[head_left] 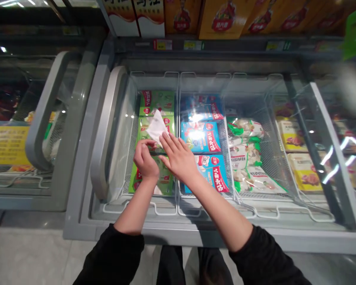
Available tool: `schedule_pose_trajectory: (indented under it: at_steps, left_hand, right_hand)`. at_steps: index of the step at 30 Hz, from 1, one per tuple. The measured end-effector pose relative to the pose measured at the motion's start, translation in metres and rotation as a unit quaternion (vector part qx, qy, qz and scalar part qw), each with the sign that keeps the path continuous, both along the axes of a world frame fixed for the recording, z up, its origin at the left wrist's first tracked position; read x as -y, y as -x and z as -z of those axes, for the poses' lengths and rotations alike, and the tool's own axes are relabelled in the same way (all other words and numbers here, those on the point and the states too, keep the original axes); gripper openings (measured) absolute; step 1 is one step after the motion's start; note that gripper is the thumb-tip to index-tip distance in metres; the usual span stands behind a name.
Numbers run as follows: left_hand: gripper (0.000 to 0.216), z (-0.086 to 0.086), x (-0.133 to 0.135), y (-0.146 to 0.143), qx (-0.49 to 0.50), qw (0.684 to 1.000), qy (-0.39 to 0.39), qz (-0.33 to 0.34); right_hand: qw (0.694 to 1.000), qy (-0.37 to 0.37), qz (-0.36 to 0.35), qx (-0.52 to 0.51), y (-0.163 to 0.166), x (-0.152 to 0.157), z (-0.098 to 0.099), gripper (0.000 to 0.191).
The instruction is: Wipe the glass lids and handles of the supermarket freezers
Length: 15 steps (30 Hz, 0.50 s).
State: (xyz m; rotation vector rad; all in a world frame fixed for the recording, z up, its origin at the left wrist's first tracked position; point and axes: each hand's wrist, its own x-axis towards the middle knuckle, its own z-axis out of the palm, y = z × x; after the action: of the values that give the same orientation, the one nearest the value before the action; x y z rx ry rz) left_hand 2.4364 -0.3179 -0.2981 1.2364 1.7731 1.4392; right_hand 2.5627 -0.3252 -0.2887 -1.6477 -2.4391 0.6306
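Note:
A thin white cloth, perhaps a tissue, stands out in a pointed shape over the green boxes. Its lower end narrows to the gap between my hands. My left hand has its fingers curled, with their tips at that lower end; the exact grip is partly hidden. Beside it, my right hand is held palm down with its fingers stretched out and slightly apart. Those fingertips overlap the cloth's lower edge. Both hands are above the freezer's baskets, with blue boxes lying to the right.
The chest freezer has wire baskets, a curved grey handle and glass lids. Bagged frozen food and yellow-and-white packs lie further right. Orange cartons line the shelf behind. Another freezer handle stands at left.

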Motion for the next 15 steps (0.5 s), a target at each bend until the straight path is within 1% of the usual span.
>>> schedule_pose_trajectory:
  at_steps: [2, 4, 6, 7, 9, 11, 12, 13, 15]
  left_hand:
    - [0.030, 0.000, 0.000, 0.000, -0.013, 1.000, -0.011, -0.026]
    - [0.029, -0.001, -0.001, -0.001, -0.025, 0.999, -0.011, -0.033]
    - [0.028, -0.002, -0.001, -0.001, -0.026, 0.999, -0.002, -0.018]
    - [0.029, -0.003, 0.000, -0.002, -0.028, 1.000, 0.000, -0.008]
    - [0.029, -0.004, 0.000, -0.003, -0.036, 0.999, -0.001, 0.009]
    - [0.030, -0.004, -0.001, -0.004, -0.040, 0.999, -0.006, 0.016]
    - [0.030, -0.004, -0.001, -0.005, -0.041, 0.999, -0.006, 0.019]
    - [0.029, -0.005, -0.001, -0.005, -0.043, 0.999, -0.004, 0.022]
    - [0.029, -0.005, -0.002, -0.006, -0.054, 0.998, 0.005, 0.028]
  right_hand:
    - [1.000, 0.000, 0.008, -0.004, -0.010, -0.037, 0.004, 0.067]
    - [0.999, -0.002, 0.050, 0.012, -0.043, -0.066, 0.009, 0.067]
    - [0.993, 0.002, 0.109, 0.043, -0.091, -0.075, 0.011, 0.069]
    - [0.988, 0.008, 0.139, 0.061, -0.117, -0.071, 0.010, 0.070]
    - [0.979, 0.025, 0.181, 0.092, -0.164, -0.045, 0.006, 0.073]
    - [0.972, 0.026, 0.206, 0.110, -0.193, 0.000, -0.001, 0.076]
    - [0.971, 0.023, 0.208, 0.114, -0.198, 0.027, -0.003, 0.076]
    - [0.972, 0.018, 0.205, 0.113, -0.197, 0.054, -0.006, 0.076]
    - [0.978, 0.017, 0.178, 0.107, -0.175, 0.101, -0.008, 0.075]
